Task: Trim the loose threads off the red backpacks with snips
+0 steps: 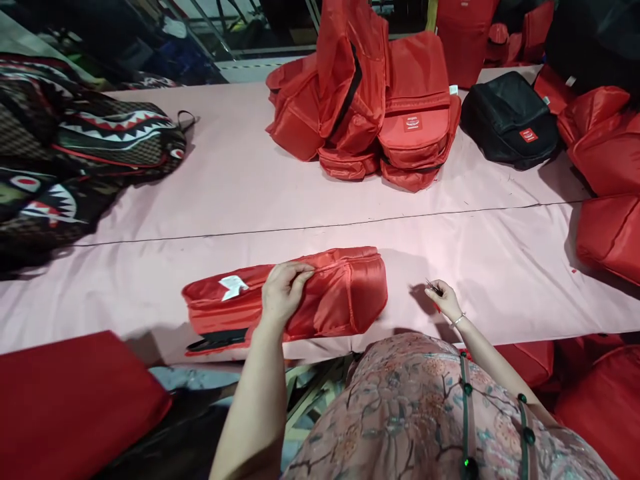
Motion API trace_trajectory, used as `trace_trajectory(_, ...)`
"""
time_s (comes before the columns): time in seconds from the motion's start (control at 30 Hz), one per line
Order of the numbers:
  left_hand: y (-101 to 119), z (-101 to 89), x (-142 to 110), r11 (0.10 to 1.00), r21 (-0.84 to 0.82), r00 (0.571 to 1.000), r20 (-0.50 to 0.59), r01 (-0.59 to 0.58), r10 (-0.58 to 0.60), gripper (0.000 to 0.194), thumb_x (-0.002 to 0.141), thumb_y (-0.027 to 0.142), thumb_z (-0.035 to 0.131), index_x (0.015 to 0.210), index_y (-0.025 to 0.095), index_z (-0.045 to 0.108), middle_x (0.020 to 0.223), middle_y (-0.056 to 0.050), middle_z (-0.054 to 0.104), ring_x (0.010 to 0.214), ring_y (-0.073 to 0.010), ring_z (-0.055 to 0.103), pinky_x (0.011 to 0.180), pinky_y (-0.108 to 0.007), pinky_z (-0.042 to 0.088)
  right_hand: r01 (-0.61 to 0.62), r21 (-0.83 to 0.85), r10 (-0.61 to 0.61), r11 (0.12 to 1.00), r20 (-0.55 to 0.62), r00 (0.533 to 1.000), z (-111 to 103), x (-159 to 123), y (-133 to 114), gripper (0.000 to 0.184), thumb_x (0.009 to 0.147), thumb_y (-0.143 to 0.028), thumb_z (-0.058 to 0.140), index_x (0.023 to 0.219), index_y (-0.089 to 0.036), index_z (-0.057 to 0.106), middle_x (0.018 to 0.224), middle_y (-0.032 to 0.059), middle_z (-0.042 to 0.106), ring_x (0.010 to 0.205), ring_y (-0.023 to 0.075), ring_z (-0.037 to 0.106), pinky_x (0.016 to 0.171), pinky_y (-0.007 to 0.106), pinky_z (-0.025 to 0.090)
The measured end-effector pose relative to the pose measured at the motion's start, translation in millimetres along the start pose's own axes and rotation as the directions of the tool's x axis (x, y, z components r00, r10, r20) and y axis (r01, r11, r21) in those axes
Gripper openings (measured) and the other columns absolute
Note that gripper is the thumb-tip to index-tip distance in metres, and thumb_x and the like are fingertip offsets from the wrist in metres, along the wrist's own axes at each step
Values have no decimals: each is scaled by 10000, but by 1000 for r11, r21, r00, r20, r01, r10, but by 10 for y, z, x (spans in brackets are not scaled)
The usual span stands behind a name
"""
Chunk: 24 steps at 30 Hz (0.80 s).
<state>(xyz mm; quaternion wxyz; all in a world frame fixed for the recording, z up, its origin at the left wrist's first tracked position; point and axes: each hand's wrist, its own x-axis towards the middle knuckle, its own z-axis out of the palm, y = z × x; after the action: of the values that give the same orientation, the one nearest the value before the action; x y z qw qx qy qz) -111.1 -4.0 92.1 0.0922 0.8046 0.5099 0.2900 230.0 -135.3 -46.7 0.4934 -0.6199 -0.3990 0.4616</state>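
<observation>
Left hand (281,295): pinching red backpack (363,297) edge.
Right hand (447,303): gripping small snips (437,291), apart.
Backpack: being handled, finish not showing.

Under the left hand's fingers (302,272), the glossy red fabric backpack (345,293) carries a white label (233,287) and black zip. Beyond those fingers, the pale pink cloth (230,173) is crossed by a dark line. Far leftward, dark brown checked fabric bags (115,137) show white-toothed, red-edged shark mouths.
</observation>
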Motion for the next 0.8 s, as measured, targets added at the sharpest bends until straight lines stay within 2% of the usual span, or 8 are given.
trace_trajectory(0.13, 89, -58, -235, 980, 150, 975, -201, 130, -98, 226, 833, 348, 504, 884, 174, 638, 924, -90, 651, 940, -218, 566, 906, -373, 403, 31, -25, -28, 999, 102, 994, 201, 71, -185, 275, 756, -432, 587, 772, -160, 624, 737, 20, 636, 678, 136, 555, 649, 255, 427)
trace_trajectory(0.23, 114, -120, -578, 914, 146, 841, -466, 380, -275, 284, 827, 366, 512, 985, 153, 613, 983, -114, 619, 1008, -236, 535, 938, -393, 379, 128, -38, -117, 991, 221, 968, 386, 139, -405, 243, 781, -387, 579, 857, -172, 663, 851, 48, 675, 779, 155, 602, 729, 275, 462)
trace_trajectory(0.4, 109, -51, -1210, 634, -303, 278, -707, 712, -650, 512, 694, 435, 645, 1101, 151, 519, 1084, -102, 505, 957, -194, 514, 855, -347, 438, 335, -27, -308, 942, 326, 894, 715, 321, -836, 226, 807, -310, 560, 977, -197, 656, 972, 58, 665, 896, 165, 616, 826, 302, 477)
trace_trajectory(0.47, 137, 26, -1358, 475, -579, 94, -565, 662, -820, 508, 661, 466, 661, 1041, 164, 512, 1007, -64, 504, 857, -153, 526, 791, -315, 466, 410, -41, -374, 911, 337, 864, 865, 423, -992, 256, 812, -304, 554, 1036, -211, 637, 1032, 59, 652, 967, 175, 602, 876, 321, 465)
trace_trajectory(0.53, 189, 106, -1423, 212, -818, -7, -255, 535, -967, 438, 683, 509, 626, 949, 181, 511, 890, -27, 508, 764, -129, 537, 710, -294, 489, 478, -70, -427, 875, 350, 834, 1025, 518, -1115, 305, 815, -311, 550, 1101, -222, 609, 1111, 62, 628, 1049, 185, 570, 936, 345, 438)
trace_trajectory(0.6, 254, 176, -1419, -73, -919, -14, 73, 388, -997, 420, 704, 556, 588, 899, 192, 513, 822, -16, 519, 703, -125, 552, 641, -290, 503, 511, -97, -441, 854, 387, 810, 1177, 582, -1203, 351, 819, -334, 543, 1151, -225, 580, 1168, 70, 603, 1090, 193, 550, 965, 362, 421)
trace_trajectory(0.67, 312, 228, -1367, -242, -924, 60, 271, 296, -961, 454, 694, 597, 580, 898, 194, 531, 795, -19, 547, 666, -127, 565, 604, -289, 511, 519, -132, -423, 845, 431, 797, 1293, 607, -1262, 381, 811, -371, 552, 1160, -218, 568, 1165, 82, 601, 1069, 203, 558, 948, 370, 431)
trace_trajectory(0.8, 350, 233, -1190, -250, -908, 177, 321, 335, -930, 477, 630, 523, 680, 952, 183, 581, 826, -33, 614, 650, -127, 585, 573, -250, 498, 496, -195, -370, 846, 453, 811, 1367, 585, -1335, 354, 777, -435, 576, 1040, -199, 591, 1045, 78, 628, 950, 206, 579, 853, 354, 453)
